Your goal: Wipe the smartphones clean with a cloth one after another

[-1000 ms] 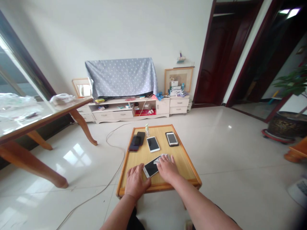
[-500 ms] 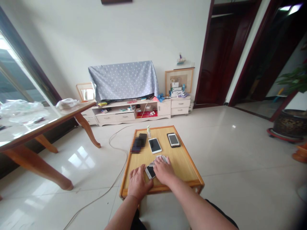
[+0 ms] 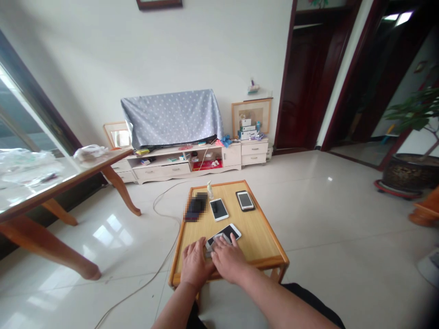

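A white smartphone [image 3: 234,231] with a dark screen lies slantwise near the front of the small wooden table [image 3: 255,242]. My left hand [image 3: 195,265] holds its near left end, fingers and thumb around that edge. On the phone's screen my right hand [image 3: 229,259] presses a thin grey cloth [image 3: 219,238], fingers over it. The hands nearly touch, and they hide the phone's lower left part. Farther back lies another white phone [image 3: 219,209], face up. To its right a third white phone [image 3: 244,199] rests on a black one or a black case.
A small clear pump bottle [image 3: 210,189] stands at the table's far left, beside a blurred dark item [image 3: 196,207]. A cable [image 3: 161,265] runs along the floor on the left. A larger table [image 3: 78,176] with plastic bags stands left; a low white cabinet [image 3: 161,172] is ahead.
My right hand has slid the cloth down and left along the phone, toward my left hand. The phone's far right end is now uncovered. The view has shifted slightly.
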A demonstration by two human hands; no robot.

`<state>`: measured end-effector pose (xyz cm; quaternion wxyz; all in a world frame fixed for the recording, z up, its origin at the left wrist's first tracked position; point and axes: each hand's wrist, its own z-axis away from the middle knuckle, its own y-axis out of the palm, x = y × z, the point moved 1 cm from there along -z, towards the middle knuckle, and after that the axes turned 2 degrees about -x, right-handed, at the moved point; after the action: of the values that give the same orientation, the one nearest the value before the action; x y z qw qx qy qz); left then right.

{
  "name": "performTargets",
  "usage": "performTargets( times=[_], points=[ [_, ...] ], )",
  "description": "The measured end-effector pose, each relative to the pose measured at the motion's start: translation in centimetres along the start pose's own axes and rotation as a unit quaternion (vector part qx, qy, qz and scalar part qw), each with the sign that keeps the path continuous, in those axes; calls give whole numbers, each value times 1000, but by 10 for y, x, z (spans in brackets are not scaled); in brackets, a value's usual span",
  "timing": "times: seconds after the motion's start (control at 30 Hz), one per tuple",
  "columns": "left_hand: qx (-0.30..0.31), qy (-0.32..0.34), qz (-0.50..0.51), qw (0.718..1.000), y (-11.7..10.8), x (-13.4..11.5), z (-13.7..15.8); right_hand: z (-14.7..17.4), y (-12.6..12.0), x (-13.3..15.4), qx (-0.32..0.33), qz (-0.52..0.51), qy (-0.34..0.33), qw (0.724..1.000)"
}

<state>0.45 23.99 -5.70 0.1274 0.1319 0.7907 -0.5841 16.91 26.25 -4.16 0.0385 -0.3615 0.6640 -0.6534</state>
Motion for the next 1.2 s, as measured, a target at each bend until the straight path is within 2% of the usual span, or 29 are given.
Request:
performTargets(
  times=[0.1, 0.2, 0.27, 0.37, 0.43, 0.5, 0.63, 0.7, 0.77, 0.9, 0.97, 1.03, 1.2],
  points=[
    [-3, -6, -2, 1000, -3, -4, 0, -10, -19, -29, 3, 27, 112, 993],
    [0, 1, -4, 1000, -5, -6, 0, -12, -26, -41, -3, 45, 160, 986],
    [-1, 3, -2, 1000, -4, -5, 0, -4, -22, -33, -3, 42, 134, 990],
    [1, 5, 2, 1000, -3, -2, -1, 16, -9, -8, 0, 24, 38, 999],
    [7, 4, 3, 1000, -2, -1, -1, 26, -5, 1, 1, 15, -3, 1000],
    [11, 0, 1, 1000, -2, -1, -1, 28, -8, -4, 3, 15, 7, 1000],
    [2, 4, -4, 1000, -4, -3, -1, 14, -23, -36, 1, 41, 106, 994],
    [-6, 8, -3, 1000, -4, -4, -1, 10, -25, -42, -2, 52, 129, 990],
    [-10, 9, 0, 1000, -4, -3, 0, 11, -21, -34, -5, 48, 111, 993],
    [4, 7, 6, 1000, -3, 0, -1, 21, -6, 1, -3, 15, -2, 1000],
    [12, 5, 8, 1000, -2, 1, -1, 19, -4, 10, 5, 3, -30, 1000],
    [6, 5, 8, 1000, -1, 0, -1, 10, -6, 9, 11, 1, -19, 1000],
    [-17, 8, 6, 1000, 0, -1, -1, -15, -8, -1, -19, 16, 76, 997]
  ],
)
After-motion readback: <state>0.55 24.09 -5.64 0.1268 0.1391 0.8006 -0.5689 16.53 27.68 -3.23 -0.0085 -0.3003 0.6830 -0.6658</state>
